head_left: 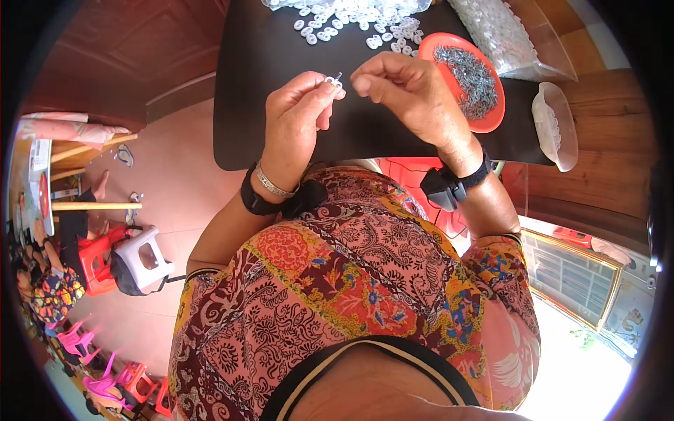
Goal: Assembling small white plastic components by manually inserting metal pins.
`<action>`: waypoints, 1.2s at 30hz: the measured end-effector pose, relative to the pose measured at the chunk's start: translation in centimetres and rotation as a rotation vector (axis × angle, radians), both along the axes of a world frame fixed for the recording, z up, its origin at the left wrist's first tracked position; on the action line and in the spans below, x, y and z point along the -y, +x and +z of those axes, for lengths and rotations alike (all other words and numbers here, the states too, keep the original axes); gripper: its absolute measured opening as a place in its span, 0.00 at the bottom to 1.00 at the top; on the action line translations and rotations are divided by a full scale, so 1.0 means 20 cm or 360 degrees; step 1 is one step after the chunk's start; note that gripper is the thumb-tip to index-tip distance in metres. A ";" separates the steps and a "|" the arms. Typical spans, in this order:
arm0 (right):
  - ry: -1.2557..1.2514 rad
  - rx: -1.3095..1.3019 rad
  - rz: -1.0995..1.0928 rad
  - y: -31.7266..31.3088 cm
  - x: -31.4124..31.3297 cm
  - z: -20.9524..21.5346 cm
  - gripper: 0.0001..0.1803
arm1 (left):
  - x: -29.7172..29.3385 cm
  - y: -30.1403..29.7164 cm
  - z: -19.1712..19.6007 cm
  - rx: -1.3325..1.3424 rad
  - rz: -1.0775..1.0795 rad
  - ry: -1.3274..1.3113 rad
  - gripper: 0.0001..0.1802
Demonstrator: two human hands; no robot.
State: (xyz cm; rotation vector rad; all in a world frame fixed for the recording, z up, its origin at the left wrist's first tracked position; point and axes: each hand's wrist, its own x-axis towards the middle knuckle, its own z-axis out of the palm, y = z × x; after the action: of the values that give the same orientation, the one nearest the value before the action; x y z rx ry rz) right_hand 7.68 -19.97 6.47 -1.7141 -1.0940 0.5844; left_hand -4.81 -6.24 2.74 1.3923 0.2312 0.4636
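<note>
Above the black table (242, 91), my left hand (300, 105) pinches a small white plastic piece (333, 81) between thumb and fingers. A thin grey screw (339, 76) sticks up from it. Just to the right, apart from the piece, is my right hand (411, 95), its thumb and index finger pressed together. Whatever those fingertips may hold is too small to make out. Beside the right hand, an orange-red plate (500, 105) carries a heap of grey screws (469, 76). Loose white plastic pieces (323, 34) with two holes lie in a pile at the far side.
A clear bag (502, 35) of translucent pieces lies at the far right. Nearer, a translucent tub (567, 147) holds some white rings. On the floor to the left stand a white stool (146, 256) and red stools (98, 259); another person (56, 291) sits there.
</note>
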 end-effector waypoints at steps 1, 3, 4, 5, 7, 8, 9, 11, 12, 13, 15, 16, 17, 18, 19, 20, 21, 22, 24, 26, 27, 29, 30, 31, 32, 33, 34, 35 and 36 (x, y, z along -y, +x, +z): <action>-0.0005 0.0006 0.0002 -0.02 -0.01 -0.01 0.09 | 0.00 0.00 0.00 0.0005 0.0012 -0.0034 0.13; -0.0003 -0.0069 -0.0004 -0.05 -0.03 -0.02 0.07 | 0.00 0.00 -0.03 0.0051 -0.0007 -0.0079 0.12; -0.0023 -0.0097 -0.0050 -0.07 -0.04 0.00 0.05 | -0.01 0.00 -0.04 0.0087 -0.0027 -0.0120 0.12; -0.0029 -0.0083 -0.0046 -0.08 -0.05 0.00 0.05 | -0.01 -0.01 -0.04 0.0101 -0.0023 -0.0126 0.12; -0.0083 -0.0007 -0.0063 -0.08 -0.06 0.00 0.06 | -0.02 -0.01 -0.04 0.0039 -0.0049 -0.0074 0.12; -0.0154 -0.0021 -0.0058 -0.09 -0.06 0.01 0.05 | -0.02 -0.02 -0.05 0.0004 -0.0078 0.0004 0.11; -0.0160 -0.0012 -0.0051 -0.09 -0.06 0.01 0.05 | -0.02 -0.03 -0.05 0.0013 -0.0070 -0.0002 0.11; -0.0268 -0.0015 -0.0017 -0.09 -0.06 0.02 0.06 | -0.02 -0.03 -0.06 -0.0011 -0.0051 0.0039 0.10; -0.0276 -0.0009 -0.0012 -0.09 -0.06 0.03 0.06 | -0.03 -0.04 -0.07 -0.0018 -0.0078 0.0059 0.10; -0.0275 -0.0018 0.0028 -0.08 -0.07 0.03 0.06 | -0.03 -0.05 -0.08 -0.0013 -0.0072 0.0052 0.10; -0.0278 -0.0022 0.0067 -0.06 -0.09 0.02 0.06 | -0.06 -0.06 -0.08 -0.0022 -0.0096 0.0075 0.10; -0.0208 -0.0016 0.0165 -0.02 -0.11 0.02 0.07 | -0.06 -0.06 -0.09 -0.0018 -0.0092 0.0070 0.10; -0.0135 -0.0011 0.0262 0.02 -0.13 0.00 0.08 | -0.07 -0.06 -0.10 -0.0010 -0.0057 0.0009 0.10; -0.0065 0.0092 0.0185 0.07 -0.16 -0.01 0.10 | -0.08 -0.06 -0.10 -0.0001 -0.0028 -0.0050 0.10; -0.0065 0.0095 0.0183 0.13 -0.20 -0.01 0.10 | -0.08 -0.07 -0.10 0.0001 -0.0030 -0.0049 0.10; -0.0228 0.0492 0.0032 0.18 -0.25 -0.01 0.11 | -0.09 -0.08 -0.10 -0.0010 -0.0007 -0.0064 0.10; -0.0394 0.0895 -0.0119 0.25 -0.27 -0.03 0.12 | -0.06 -0.06 -0.12 -0.0015 0.0019 -0.0083 0.10; -0.0396 0.0903 -0.0114 0.33 -0.29 -0.08 0.12 | -0.02 -0.05 -0.14 -0.0008 0.0024 -0.0086 0.10; -0.0473 0.1372 -0.0179 0.44 -0.36 -0.16 0.12 | -0.01 -0.04 -0.14 -0.0027 -0.0006 -0.0080 0.10; -0.0465 0.1416 -0.0166 0.49 -0.40 -0.22 0.12 | 0.00 -0.04 -0.14 -0.0029 0.0002 -0.0071 0.10; -0.0466 0.1461 -0.0151 0.51 -0.42 -0.25 0.12 | 0.00 -0.04 -0.14 -0.0031 0.0010 -0.0070 0.10; -0.0532 0.1510 -0.0152 0.51 -0.44 -0.29 0.12 | 0.00 -0.05 -0.13 -0.0041 0.0015 -0.0072 0.10; -0.0602 0.1559 -0.0155 0.51 -0.44 -0.30 0.12 | 0.00 -0.05 -0.13 -0.0053 0.0016 -0.0075 0.10; -0.0603 0.1558 -0.0156 0.51 -0.44 -0.31 0.12 | 0.00 -0.05 -0.13 -0.0053 0.0014 -0.0075 0.10; -0.0633 0.1560 -0.0159 0.50 -0.43 -0.32 0.11 | 0.00 -0.05 -0.14 -0.0054 0.0022 -0.0081 0.10; -0.0663 0.1561 -0.0163 0.49 -0.43 -0.32 0.10 | 0.00 -0.05 -0.14 -0.0055 0.0027 -0.0086 0.10; -0.0663 0.1560 -0.0166 0.49 -0.42 -0.33 0.10 | 0.00 -0.05 -0.14 -0.0056 0.0025 -0.0085 0.10; -0.0648 0.1579 -0.0137 0.49 -0.41 -0.33 0.10 | 0.00 -0.05 -0.14 -0.0061 0.0021 -0.0097 0.10; -0.0632 0.1597 -0.0109 0.49 -0.40 -0.33 0.09 | 0.00 -0.04 -0.14 -0.0067 0.0015 -0.0107 0.10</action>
State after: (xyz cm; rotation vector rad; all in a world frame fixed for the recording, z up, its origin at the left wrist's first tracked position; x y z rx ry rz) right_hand 17.46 -12.04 -0.07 -2.4758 -1.6516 -0.1845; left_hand -5.66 -6.24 -0.11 1.3366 0.2855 0.4310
